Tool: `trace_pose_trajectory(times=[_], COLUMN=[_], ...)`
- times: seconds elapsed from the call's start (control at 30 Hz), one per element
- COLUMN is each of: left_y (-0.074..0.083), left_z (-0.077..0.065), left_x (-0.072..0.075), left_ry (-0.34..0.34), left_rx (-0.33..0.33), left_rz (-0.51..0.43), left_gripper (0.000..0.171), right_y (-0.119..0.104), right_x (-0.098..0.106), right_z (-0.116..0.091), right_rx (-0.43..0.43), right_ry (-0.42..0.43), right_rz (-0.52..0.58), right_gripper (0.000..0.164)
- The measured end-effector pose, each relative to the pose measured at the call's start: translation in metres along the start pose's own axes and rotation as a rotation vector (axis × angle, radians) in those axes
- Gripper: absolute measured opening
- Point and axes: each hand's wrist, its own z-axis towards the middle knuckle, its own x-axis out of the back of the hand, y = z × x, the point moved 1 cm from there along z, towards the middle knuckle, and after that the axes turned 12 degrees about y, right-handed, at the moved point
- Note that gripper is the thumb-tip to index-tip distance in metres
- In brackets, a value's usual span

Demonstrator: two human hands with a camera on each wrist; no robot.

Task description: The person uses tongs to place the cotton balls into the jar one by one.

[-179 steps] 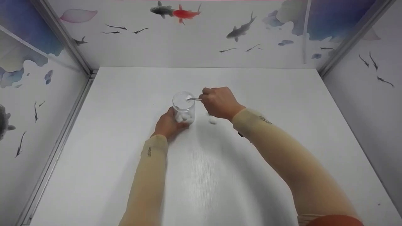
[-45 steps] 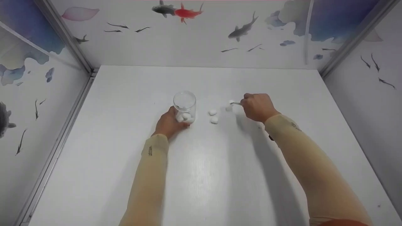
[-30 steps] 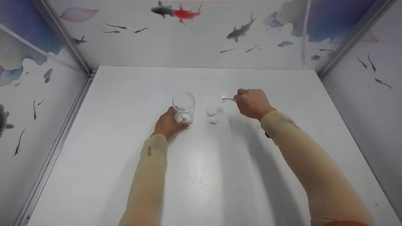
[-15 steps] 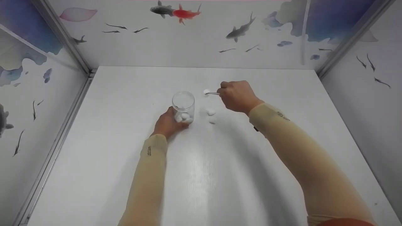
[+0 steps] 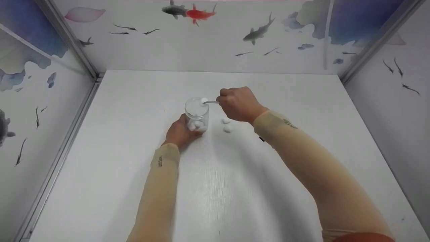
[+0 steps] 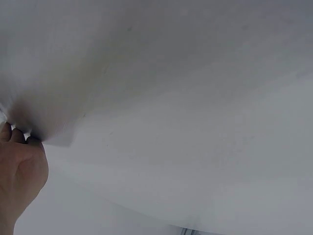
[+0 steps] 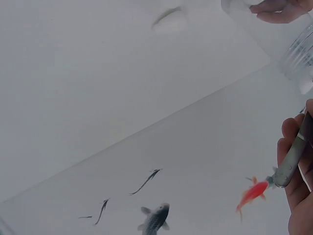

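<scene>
My left hand (image 5: 181,133) curls round the lower side of a clear jar (image 5: 197,116), which stands upright with several white cotton balls inside. My right hand (image 5: 239,103) grips metal tweezers (image 5: 211,102), whose tips pinch a cotton ball (image 5: 204,100) at the far right rim of the jar's mouth. The right wrist view shows the rounded end of the tweezers (image 7: 291,164) across the palm. In the left wrist view only part of the left hand (image 6: 22,166) appears at the left edge.
Two cotton balls lie on the white table (image 5: 215,188) right of the jar, one nearer (image 5: 227,129) and one farther back (image 5: 225,120). Walls with painted fish, such as the back wall (image 5: 134,57), enclose the table on three sides.
The right hand lifts a cotton ball from the table's right side with the tweezers and carries it left to the jar's mouth. The left hand and jar stay put.
</scene>
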Motion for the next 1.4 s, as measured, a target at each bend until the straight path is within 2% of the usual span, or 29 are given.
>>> trace_pose_trajectory(times=[0.13,0.43,0.9,1.2,1.4], left_y=[0.001,0.002,0.002,0.002,0.001], left_z=[-0.001,-0.001,-0.001,-0.002,-0.001], left_x=[0.001,0.000,0.002,0.001,0.001], left_ry=[0.007,0.004,0.012,0.001,-0.004], left_rx=[-0.002,0.012,-0.014,-0.006,-0.006], left_rz=[0.006,0.015,0.021,0.012,-0.012], left_gripper=[0.098,0.099,0.094,0.099,0.101], right_y=[-0.004,-0.007,-0.004,0.006,0.020], right_x=[-0.004,-0.009,-0.008,-0.002,0.003], right_z=[0.002,0.002,0.001,-0.010,-0.031], right_rx=[-0.003,-0.005,-0.007,-0.057,-0.119], right_ry=[-0.022,0.001,-0.019,0.001,-0.015], right_rz=[-0.001,0.037,0.021,0.042,0.024], right_gripper=[0.014,0.012,0.012,0.013,0.013])
